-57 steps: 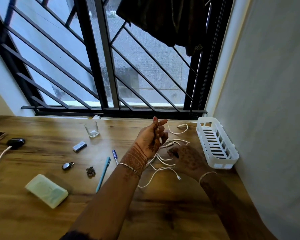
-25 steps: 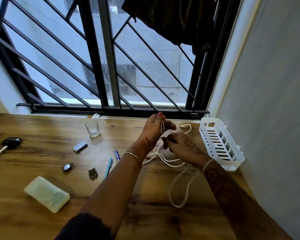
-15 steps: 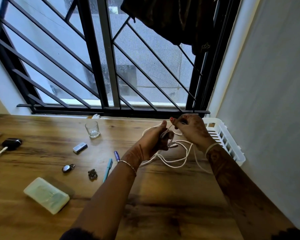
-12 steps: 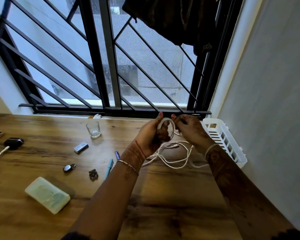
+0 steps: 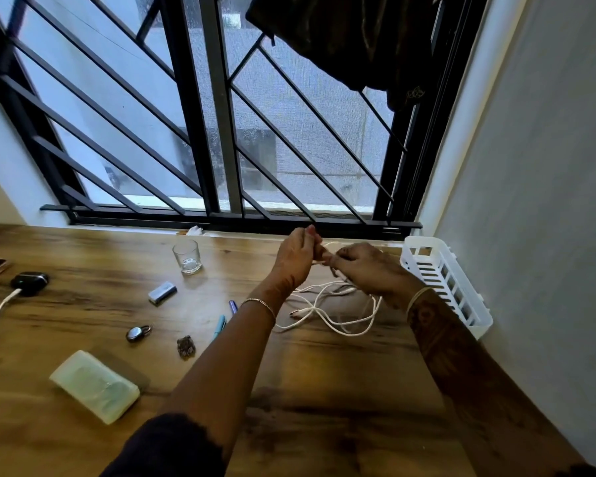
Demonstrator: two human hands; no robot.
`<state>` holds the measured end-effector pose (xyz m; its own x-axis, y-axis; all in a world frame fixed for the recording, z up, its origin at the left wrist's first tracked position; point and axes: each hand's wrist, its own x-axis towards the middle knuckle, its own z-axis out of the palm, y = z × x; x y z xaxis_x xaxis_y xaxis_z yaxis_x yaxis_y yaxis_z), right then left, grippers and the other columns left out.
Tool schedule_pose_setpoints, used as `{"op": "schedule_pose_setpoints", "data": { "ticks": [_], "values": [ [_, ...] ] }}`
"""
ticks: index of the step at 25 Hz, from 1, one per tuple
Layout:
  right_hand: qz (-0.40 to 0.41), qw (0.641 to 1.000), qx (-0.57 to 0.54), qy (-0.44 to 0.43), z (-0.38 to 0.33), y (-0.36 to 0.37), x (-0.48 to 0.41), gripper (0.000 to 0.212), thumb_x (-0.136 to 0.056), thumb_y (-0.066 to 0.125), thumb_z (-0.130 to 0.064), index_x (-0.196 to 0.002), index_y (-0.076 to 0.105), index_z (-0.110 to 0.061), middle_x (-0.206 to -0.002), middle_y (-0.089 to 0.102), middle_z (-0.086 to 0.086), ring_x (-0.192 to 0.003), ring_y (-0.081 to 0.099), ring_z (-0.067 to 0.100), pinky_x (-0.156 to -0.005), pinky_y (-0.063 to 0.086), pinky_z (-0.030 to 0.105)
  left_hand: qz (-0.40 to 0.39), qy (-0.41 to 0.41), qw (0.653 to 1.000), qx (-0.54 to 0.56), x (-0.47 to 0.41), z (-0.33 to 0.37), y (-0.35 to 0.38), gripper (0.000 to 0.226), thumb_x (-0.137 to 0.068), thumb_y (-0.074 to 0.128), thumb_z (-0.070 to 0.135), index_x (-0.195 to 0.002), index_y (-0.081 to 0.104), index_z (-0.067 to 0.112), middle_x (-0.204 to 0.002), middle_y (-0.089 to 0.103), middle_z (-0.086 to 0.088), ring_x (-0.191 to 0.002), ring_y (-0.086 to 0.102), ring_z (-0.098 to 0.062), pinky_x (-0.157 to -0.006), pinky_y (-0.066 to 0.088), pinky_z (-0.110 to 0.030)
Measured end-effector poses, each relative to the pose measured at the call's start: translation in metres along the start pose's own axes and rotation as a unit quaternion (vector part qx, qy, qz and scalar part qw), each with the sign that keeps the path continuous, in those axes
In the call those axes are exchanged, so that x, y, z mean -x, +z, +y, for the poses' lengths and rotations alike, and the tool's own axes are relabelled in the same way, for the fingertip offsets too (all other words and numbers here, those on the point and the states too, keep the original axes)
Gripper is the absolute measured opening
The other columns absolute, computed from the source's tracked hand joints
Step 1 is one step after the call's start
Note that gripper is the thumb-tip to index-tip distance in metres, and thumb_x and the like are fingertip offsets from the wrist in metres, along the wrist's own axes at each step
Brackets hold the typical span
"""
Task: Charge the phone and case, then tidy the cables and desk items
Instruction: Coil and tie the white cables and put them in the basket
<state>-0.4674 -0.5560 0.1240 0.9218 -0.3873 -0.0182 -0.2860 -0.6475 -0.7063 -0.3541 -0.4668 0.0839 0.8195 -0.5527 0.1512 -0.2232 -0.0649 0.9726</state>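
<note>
The person seems to be winding the white cable (image 5: pixel 338 306) into a coil. The left hand (image 5: pixel 296 258) pinches a loop of it and the right hand (image 5: pixel 367 270) grips the strand next to it; the hands are close together, raised above the surface (image 5: pixel 324 390), just left of the basket (image 5: pixel 443 280). The rest of the cable lies in loose loops under the hands, near the basket. Even loops and a gentle pull on the slack would serve best, or the plug end (image 5: pixel 294 314) may snag. The basket stands open-topped against the wall (image 5: pixel 547 235) at the surface's right edge, so the coil has a short way to go. The pens (image 5: pixel 219 327) lie left of the basket, just beyond the trailing loops; the glass (image 5: pixel 186 257) stands further left, well apart from them.
</note>
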Motion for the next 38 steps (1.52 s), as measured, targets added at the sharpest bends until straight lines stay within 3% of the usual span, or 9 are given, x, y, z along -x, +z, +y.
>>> {"op": "schedule_pose_setpoints", "data": {
  "ticks": [3, 11, 16, 19, 22, 25, 31, 34, 38],
  "values": [
    [0.067, 0.996, -0.06, 0.004, -0.003, -0.016, -0.008, 0.038, -0.091, 0.055, -0.044, -0.067, 0.061, -0.015, -0.056, 0.049, -0.001, -0.048, 0.042, 0.008, -0.045, 0.034, 0.018, -0.068, 0.012, 0.992, -0.108, 0.009, -0.006, -0.002, 0.044, -0.103, 0.032, 0.033, -0.087, 0.061, 0.004, -0.063, 0.057, -0.008, -0.057, 0.054, -0.019, -0.064, 0.05, -0.034],
    [0.062, 0.972, -0.225, 0.036, 0.005, -0.009, -0.022, 0.036, -0.1, 0.038, -0.039, -0.074, 0.049, -0.016, -0.057, 0.038, 0.001, -0.043, 0.026, 0.01, -0.039, 0.019, 0.02, -0.157, -0.15, 0.861, 0.46, 0.013, 0.032, 0.005, 0.045, -0.103, 0.029, 0.035, -0.072, 0.048, 0.009, -0.037, 0.032, 0.007, -0.03, 0.024, -0.005, -0.047, 0.044, -0.017],
    [-0.045, 0.987, -0.143, 0.065, 0.016, 0.015, -0.009, 0.028, -0.1, 0.038, -0.022, -0.079, 0.057, -0.018, -0.057, 0.045, 0.001, -0.047, 0.036, 0.012, -0.043, 0.024, 0.022, -0.076, -0.142, 0.76, 0.63, -0.004, 0.04, -0.003, 0.045, -0.104, 0.024, 0.026, -0.07, 0.047, 0.008, -0.041, 0.039, 0.003, -0.033, 0.038, -0.009, -0.074, 0.043, -0.023],
    [-0.094, 0.988, -0.111, 0.048, 0.009, 0.019, 0.0, 0.028, -0.099, 0.042, -0.032, -0.084, 0.06, -0.017, -0.055, 0.045, -0.004, -0.043, 0.037, 0.007, -0.041, 0.028, 0.019, -0.027, -0.109, 0.853, 0.51, -0.008, 0.033, -0.003, 0.038, -0.104, 0.029, 0.019, -0.076, 0.051, 0.005, -0.056, 0.05, -0.004, -0.052, 0.05, -0.016, -0.077, 0.045, -0.032],
    [-0.032, 0.997, -0.063, 0.023, 0.002, 0.006, 0.002, 0.027, -0.093, 0.054, -0.038, -0.079, 0.066, -0.018, -0.044, 0.05, -0.011, -0.039, 0.045, 0.003, -0.037, 0.035, 0.015, -0.067, -0.051, 0.987, 0.134, -0.002, 0.021, 0.001, 0.031, -0.104, 0.03, 0.022, -0.089, 0.052, 0.007, -0.068, 0.054, -0.006, -0.061, 0.052, -0.017, -0.06, 0.044, -0.029],
    [-0.018, 0.998, -0.064, 0.004, 0.001, -0.006, 0.0, 0.021, -0.091, 0.059, -0.03, -0.076, 0.069, -0.02, -0.055, 0.056, -0.005, -0.049, 0.049, 0.007, -0.045, 0.039, 0.02, -0.112, 0.009, 0.984, -0.136, -0.003, 0.023, 0.001, 0.031, -0.103, 0.032, 0.027, -0.095, 0.056, 0.009, -0.074, 0.059, -0.002, -0.06, 0.055, -0.006, -0.058, 0.043, -0.022],
    [-0.092, 0.991, 0.081, -0.054, 0.006, -0.032, -0.012, 0.012, -0.084, 0.069, -0.027, -0.086, 0.072, -0.015, -0.085, 0.072, 0.002, -0.079, 0.064, 0.012, -0.065, 0.048, 0.019, -0.184, -0.014, 0.942, -0.281, 0.006, 0.017, -0.003, 0.043, -0.102, 0.031, 0.03, -0.09, 0.061, 0.002, -0.075, 0.065, -0.012, -0.06, 0.056, -0.018, -0.054, 0.045, -0.023],
    [-0.114, 0.981, 0.15, -0.056, 0.013, -0.034, -0.022, 0.019, -0.083, 0.071, -0.026, -0.094, 0.072, -0.011, -0.09, 0.073, 0.004, -0.082, 0.067, 0.014, -0.071, 0.05, 0.02, -0.236, -0.107, 0.945, -0.2, 0.009, 0.016, -0.009, 0.036, -0.101, 0.036, 0.034, -0.09, 0.057, 0.007, -0.08, 0.063, -0.013, -0.069, 0.057, -0.021, -0.058, 0.052, -0.029],
    [-0.12, 0.987, 0.091, -0.061, 0.019, -0.03, -0.023, 0.014, -0.089, 0.063, -0.022, -0.089, 0.07, -0.011, -0.084, 0.073, 0.004, -0.072, 0.065, 0.005, -0.069, 0.048, 0.016, -0.26, -0.214, 0.913, 0.229, 0.009, 0.018, -0.035, 0.041, -0.1, 0.038, 0.034, -0.068, 0.05, 0.011, -0.047, 0.04, 0.005, -0.038, 0.033, -0.007, -0.042, 0.038, -0.017]
  ]
}}
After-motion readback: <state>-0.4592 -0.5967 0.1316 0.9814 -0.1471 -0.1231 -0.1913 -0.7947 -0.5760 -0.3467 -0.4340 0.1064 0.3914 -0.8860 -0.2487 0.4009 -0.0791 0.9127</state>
